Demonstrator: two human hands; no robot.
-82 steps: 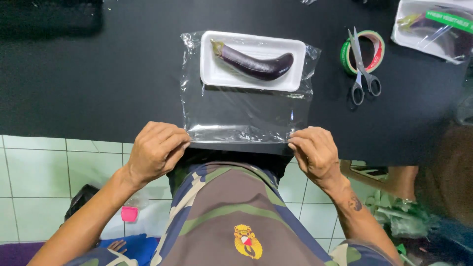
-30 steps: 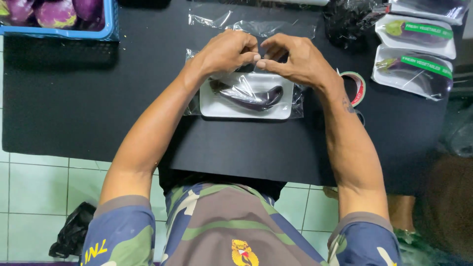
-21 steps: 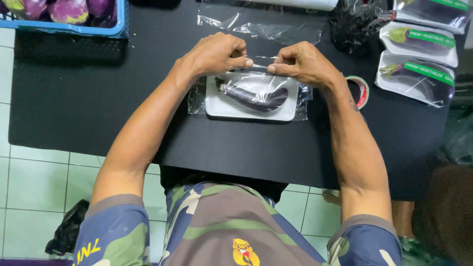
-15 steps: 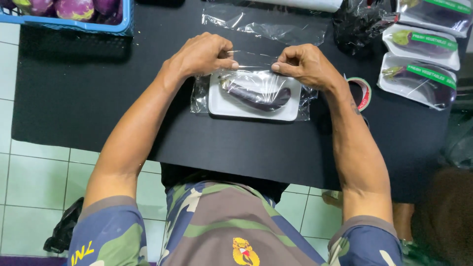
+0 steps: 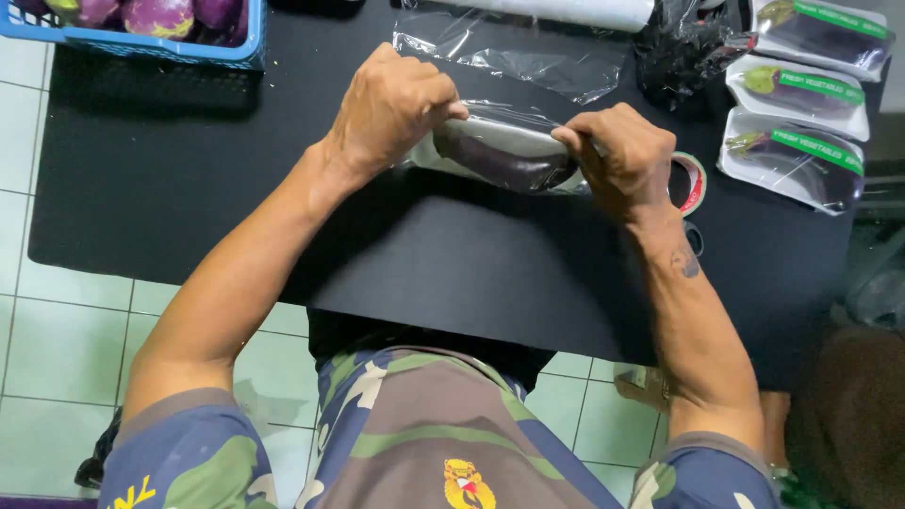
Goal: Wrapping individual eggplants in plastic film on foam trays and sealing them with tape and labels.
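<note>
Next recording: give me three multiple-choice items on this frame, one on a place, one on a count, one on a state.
1. Where is the blue basket of purple eggplants?
A. far left corner of the black table
B. near right corner
C. on the floor

2. How many wrapped trays with green labels lie at the far right?
A. one
B. three
C. five

3. How is the white tray with the eggplant held?
A. lying flat, untouched
B. tilted up, gripped at both ends under clear film
C. held in one hand only

Answers:
1. A, the basket sits at the top left of the view.
2. B, three labelled trays lie stacked one behind another.
3. B, the left hand and right hand each clasp an end, and the tray's long side faces the camera.
</note>
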